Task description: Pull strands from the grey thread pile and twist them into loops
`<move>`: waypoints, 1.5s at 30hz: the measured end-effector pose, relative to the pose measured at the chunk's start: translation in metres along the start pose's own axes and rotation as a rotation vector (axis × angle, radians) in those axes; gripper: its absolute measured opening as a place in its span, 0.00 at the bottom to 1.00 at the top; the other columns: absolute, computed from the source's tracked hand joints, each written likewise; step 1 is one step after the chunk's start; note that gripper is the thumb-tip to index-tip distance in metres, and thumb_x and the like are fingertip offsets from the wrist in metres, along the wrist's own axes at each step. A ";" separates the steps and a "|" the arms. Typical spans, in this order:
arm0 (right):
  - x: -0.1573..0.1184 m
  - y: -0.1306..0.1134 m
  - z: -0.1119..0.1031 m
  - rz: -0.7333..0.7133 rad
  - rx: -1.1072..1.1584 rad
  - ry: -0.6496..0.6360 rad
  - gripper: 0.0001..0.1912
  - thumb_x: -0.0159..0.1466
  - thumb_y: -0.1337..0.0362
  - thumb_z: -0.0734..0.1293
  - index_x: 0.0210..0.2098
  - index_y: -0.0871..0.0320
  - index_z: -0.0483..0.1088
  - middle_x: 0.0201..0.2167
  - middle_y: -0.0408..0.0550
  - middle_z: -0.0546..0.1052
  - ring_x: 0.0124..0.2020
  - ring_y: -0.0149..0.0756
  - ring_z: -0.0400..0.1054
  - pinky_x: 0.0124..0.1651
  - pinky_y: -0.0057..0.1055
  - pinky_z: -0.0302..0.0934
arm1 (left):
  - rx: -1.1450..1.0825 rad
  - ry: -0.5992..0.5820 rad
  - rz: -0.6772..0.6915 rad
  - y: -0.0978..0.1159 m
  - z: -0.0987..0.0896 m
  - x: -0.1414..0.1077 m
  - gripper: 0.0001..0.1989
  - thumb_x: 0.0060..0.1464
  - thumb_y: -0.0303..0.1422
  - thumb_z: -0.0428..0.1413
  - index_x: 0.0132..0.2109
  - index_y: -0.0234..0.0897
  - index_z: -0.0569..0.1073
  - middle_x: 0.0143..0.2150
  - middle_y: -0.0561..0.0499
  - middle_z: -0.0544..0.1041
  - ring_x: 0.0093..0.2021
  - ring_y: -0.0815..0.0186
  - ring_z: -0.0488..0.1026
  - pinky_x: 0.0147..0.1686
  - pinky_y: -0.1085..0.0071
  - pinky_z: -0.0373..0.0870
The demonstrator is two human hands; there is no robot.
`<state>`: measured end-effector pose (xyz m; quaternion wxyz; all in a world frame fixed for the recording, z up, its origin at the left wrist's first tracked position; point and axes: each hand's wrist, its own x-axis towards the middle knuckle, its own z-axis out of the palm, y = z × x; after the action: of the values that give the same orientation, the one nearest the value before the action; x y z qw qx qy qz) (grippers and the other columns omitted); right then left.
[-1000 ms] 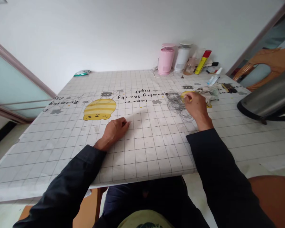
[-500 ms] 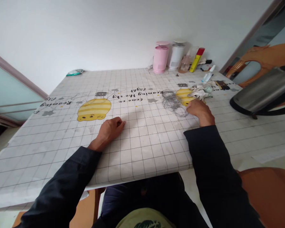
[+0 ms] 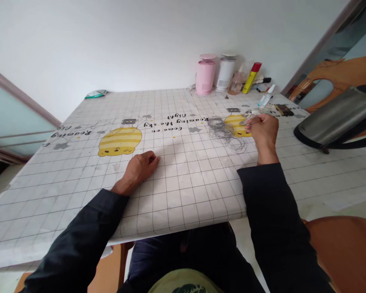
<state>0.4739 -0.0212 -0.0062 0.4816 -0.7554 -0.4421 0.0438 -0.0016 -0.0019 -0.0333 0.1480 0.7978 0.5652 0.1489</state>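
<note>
Our left hand [image 3: 140,166] lies on the counter [image 3: 186,183] with its fingers curled loosely inward, probably just to steady our forearm. Whether it has hold of anything, we cannot tell; the palm is hidden.

Our right hand [image 3: 264,129] is bent at the fingers too, thumb near the forefinger, as if for a fine grip. We cannot tell how nearly the tips meet, or whether a strand is between them.

The wire [image 3: 221,131] lies in a loose, looping tangle just to the left of our right hand — well within its reach, and farther off from our left, beyond it and to its right. The cloth [image 3: 266,110] is crumpled behind our right hand, partly hidden by it. The bottle [image 3: 266,98] and kettle [image 3: 338,118] stand off to the side, which seems to leave us elbow room.
</note>
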 end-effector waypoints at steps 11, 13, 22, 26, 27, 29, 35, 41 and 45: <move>-0.021 -0.032 0.015 0.213 0.355 -0.086 0.15 0.71 0.70 0.70 0.27 0.54 0.70 0.24 0.46 0.77 0.15 0.29 0.61 0.18 0.28 0.54 | -0.013 -0.003 0.021 -0.001 -0.001 -0.002 0.17 0.68 0.46 0.54 0.33 0.42 0.69 0.29 0.50 0.77 0.30 0.61 0.68 0.33 0.65 0.59; -0.021 -0.035 0.017 0.190 0.405 -0.060 0.16 0.73 0.64 0.70 0.28 0.52 0.69 0.24 0.45 0.75 0.15 0.28 0.59 0.17 0.26 0.52 | -0.014 -0.002 0.026 -0.001 -0.001 -0.002 0.17 0.68 0.46 0.55 0.33 0.42 0.69 0.30 0.50 0.77 0.30 0.61 0.68 0.33 0.64 0.59; -0.020 -0.043 0.008 0.187 0.849 -0.021 0.16 0.75 0.68 0.67 0.29 0.56 0.71 0.24 0.38 0.69 0.17 0.24 0.56 0.19 0.24 0.49 | -0.029 -0.001 0.031 -0.001 -0.002 -0.003 0.16 0.68 0.45 0.55 0.34 0.41 0.70 0.29 0.50 0.77 0.30 0.61 0.68 0.33 0.65 0.58; -0.029 -0.054 0.011 0.256 1.173 -0.160 0.15 0.75 0.64 0.73 0.31 0.55 0.71 0.24 0.36 0.69 0.18 0.22 0.57 0.20 0.22 0.55 | -0.106 0.042 0.045 0.003 -0.002 -0.006 0.18 0.67 0.45 0.57 0.31 0.40 0.71 0.27 0.51 0.75 0.28 0.63 0.66 0.32 0.65 0.59; -0.033 -0.059 0.016 0.276 1.202 -0.184 0.15 0.73 0.64 0.75 0.31 0.55 0.71 0.24 0.36 0.70 0.19 0.23 0.59 0.21 0.22 0.57 | -0.165 0.042 0.045 0.007 -0.003 -0.007 0.19 0.68 0.46 0.57 0.31 0.40 0.71 0.26 0.51 0.74 0.27 0.64 0.66 0.32 0.66 0.60; -0.047 -0.074 0.033 0.317 1.227 -0.223 0.15 0.72 0.64 0.77 0.32 0.54 0.71 0.25 0.37 0.72 0.21 0.25 0.66 0.25 0.22 0.64 | -0.343 -0.010 0.029 0.018 -0.005 -0.011 0.22 0.70 0.49 0.57 0.32 0.39 0.75 0.26 0.52 0.74 0.26 0.65 0.66 0.29 0.67 0.61; -0.106 -0.125 0.096 0.341 1.278 -0.372 0.09 0.71 0.64 0.77 0.35 0.56 0.76 0.30 0.41 0.78 0.32 0.31 0.79 0.39 0.29 0.77 | -1.017 -0.264 0.021 0.051 -0.004 -0.013 0.26 0.67 0.54 0.66 0.54 0.34 0.83 0.48 0.41 0.85 0.31 0.66 0.78 0.27 0.69 0.73; -0.162 -0.146 0.130 0.315 1.311 -0.571 0.15 0.64 0.54 0.83 0.37 0.55 0.78 0.34 0.44 0.80 0.40 0.38 0.82 0.51 0.39 0.80 | -1.388 -0.022 -0.093 0.041 0.002 0.000 0.20 0.67 0.42 0.69 0.56 0.31 0.82 0.56 0.36 0.84 0.38 0.66 0.82 0.32 0.70 0.78; -0.181 -0.148 0.134 0.280 1.257 -0.692 0.17 0.63 0.51 0.83 0.38 0.54 0.78 0.35 0.45 0.82 0.43 0.41 0.82 0.56 0.44 0.80 | -1.422 0.090 -0.146 0.031 0.001 0.002 0.13 0.66 0.39 0.69 0.48 0.31 0.84 0.42 0.43 0.85 0.29 0.71 0.76 0.26 0.74 0.73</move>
<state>0.2062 -0.0356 -0.0294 0.6470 -0.3285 -0.3594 0.5867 0.0255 -0.0098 -0.0217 0.6181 0.4614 0.3888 0.5038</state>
